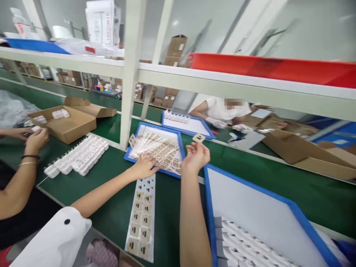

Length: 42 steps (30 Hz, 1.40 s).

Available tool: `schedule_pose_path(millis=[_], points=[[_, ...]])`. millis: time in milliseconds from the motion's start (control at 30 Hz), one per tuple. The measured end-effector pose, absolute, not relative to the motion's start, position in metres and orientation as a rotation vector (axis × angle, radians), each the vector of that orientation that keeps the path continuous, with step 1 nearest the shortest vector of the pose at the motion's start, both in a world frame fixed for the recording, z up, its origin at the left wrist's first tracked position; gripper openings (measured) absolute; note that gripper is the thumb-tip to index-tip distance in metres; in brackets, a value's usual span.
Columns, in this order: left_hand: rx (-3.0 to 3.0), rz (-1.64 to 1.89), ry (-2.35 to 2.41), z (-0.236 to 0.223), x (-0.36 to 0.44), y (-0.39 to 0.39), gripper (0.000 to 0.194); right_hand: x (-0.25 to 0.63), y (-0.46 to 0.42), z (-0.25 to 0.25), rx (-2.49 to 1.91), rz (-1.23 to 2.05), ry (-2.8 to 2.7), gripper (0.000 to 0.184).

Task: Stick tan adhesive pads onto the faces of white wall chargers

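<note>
My right hand [195, 157] is raised over the green table, its fingertips pinched on a small tan square label [198, 138]. My left hand [144, 166] rests with curled fingers on the pile of tan label sheets [164, 152] inside a small blue-rimmed tray [153, 126]. A long white strip of labels [141, 218] lies on the table just below my left hand. At the lower right a large blue-rimmed tray [250, 193] holds rows of white plugs [244, 241].
A white shelf post [129, 85] stands behind the small tray. To the left, another person's hands [36, 139] work near rows of white plugs [80, 154] and an open cardboard box [69, 118]. A gloved co-worker sits opposite beside another blue tray [189, 124] and boxes [300, 148].
</note>
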<state>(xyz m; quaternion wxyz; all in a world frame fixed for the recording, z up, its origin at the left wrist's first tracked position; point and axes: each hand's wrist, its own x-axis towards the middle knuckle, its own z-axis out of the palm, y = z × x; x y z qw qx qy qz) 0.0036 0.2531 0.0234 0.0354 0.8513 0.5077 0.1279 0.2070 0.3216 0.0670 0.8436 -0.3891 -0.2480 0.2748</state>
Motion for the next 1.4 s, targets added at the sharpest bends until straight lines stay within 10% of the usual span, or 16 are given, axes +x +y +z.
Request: schedule_pose_path(millis=[367,767,1400], points=[[2.2,0.862,2.423,-0.015,-0.245,0.099,0.033,0.135,0.145,0.056,-0.822,0.865,-0.791,0.042],[2.129,1.152,2.305,-0.055,-0.242,0.12,0.036,0.178,-0.028,-0.024,-1.161,0.786,-0.695,0.044],[1.721,0.722,2.754,-0.03,-0.179,0.118,0.051,0.219,0.005,-0.068,-1.352,0.896,-0.86,0.048]])
